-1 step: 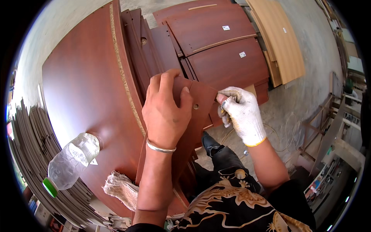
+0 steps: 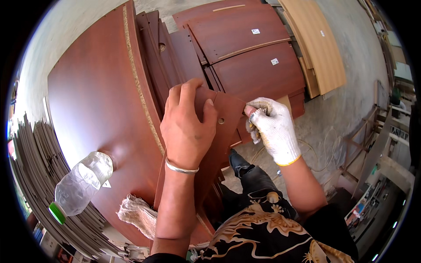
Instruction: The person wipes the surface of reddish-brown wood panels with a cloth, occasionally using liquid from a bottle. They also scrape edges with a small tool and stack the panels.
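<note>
My bare left hand [image 2: 186, 127], a silver bangle on its wrist, grips the top edge of a narrow reddish-brown laminated board [image 2: 223, 131] that stands on edge in front of me. The board has a small round hole near its upper end. My right hand [image 2: 274, 129], in a white work glove, pinches a small tan pad [image 2: 258, 106] and presses it against the board's upper right edge. Most of the pad is hidden by the gloved fingers.
A large reddish-brown curved panel [image 2: 96, 101] lies at left with a clear plastic bottle [image 2: 81, 184] and a loose white glove [image 2: 136, 214] on it. More brown panels [image 2: 250, 48] and light wooden boards [image 2: 318, 48] lie beyond. Thin grey sheets [image 2: 33, 166] are stacked far left; wooden frames [image 2: 364, 140] stand at right.
</note>
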`<state>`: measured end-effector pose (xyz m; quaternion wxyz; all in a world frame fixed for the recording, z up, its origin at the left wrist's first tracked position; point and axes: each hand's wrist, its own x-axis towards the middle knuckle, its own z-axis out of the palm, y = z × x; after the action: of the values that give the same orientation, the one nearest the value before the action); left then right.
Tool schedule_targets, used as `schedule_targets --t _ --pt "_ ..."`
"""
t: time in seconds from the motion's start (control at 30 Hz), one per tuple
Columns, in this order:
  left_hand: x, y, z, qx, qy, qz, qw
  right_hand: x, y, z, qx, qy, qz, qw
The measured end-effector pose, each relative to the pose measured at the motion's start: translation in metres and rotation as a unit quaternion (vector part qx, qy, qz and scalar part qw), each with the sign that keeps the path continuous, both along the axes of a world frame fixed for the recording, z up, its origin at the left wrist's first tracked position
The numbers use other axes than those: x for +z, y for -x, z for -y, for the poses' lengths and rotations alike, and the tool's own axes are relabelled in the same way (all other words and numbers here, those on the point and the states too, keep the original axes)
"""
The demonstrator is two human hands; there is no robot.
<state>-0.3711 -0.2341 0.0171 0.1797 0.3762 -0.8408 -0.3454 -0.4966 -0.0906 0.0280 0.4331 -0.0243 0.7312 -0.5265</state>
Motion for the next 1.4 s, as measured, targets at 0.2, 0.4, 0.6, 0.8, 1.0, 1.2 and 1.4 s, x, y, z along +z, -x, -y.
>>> schedule_targets --t 0.2,0.4,0.6,0.8,1.0,1.2,1.4 --pt "0.001 0.001 -0.001 -0.007 0.016 0.005 1.000 0.000 -0.001 0.003 -0.009 0.003 -0.002 1.000" --pt "0.001 0.001 -0.001 -0.011 0.013 0.003 1.000 -0.012 -0.009 0.000 0.049 -0.025 -0.169 0.984" --pt "0.000 0.001 -0.002 -0.016 0.021 0.002 1.000 -0.026 -0.002 -0.002 0.040 0.019 -0.139 0.989" --pt "0.001 -0.001 -0.002 -0.015 0.031 0.008 0.999 -0.034 0.009 0.005 -0.054 0.038 -0.035 0.997" --pt "-0.003 0.003 -0.008 -0.088 0.183 0.010 0.979 -0.063 0.030 -0.018 -0.135 0.104 0.050 0.984" --pt "-0.002 0.015 -0.025 -0.186 0.223 0.053 0.955 -0.068 0.002 -0.080 -0.126 0.113 0.134 0.976" --pt "-0.016 0.020 -0.029 -0.188 0.244 0.023 0.951 -0.064 -0.035 -0.155 -0.071 0.055 0.177 0.980"
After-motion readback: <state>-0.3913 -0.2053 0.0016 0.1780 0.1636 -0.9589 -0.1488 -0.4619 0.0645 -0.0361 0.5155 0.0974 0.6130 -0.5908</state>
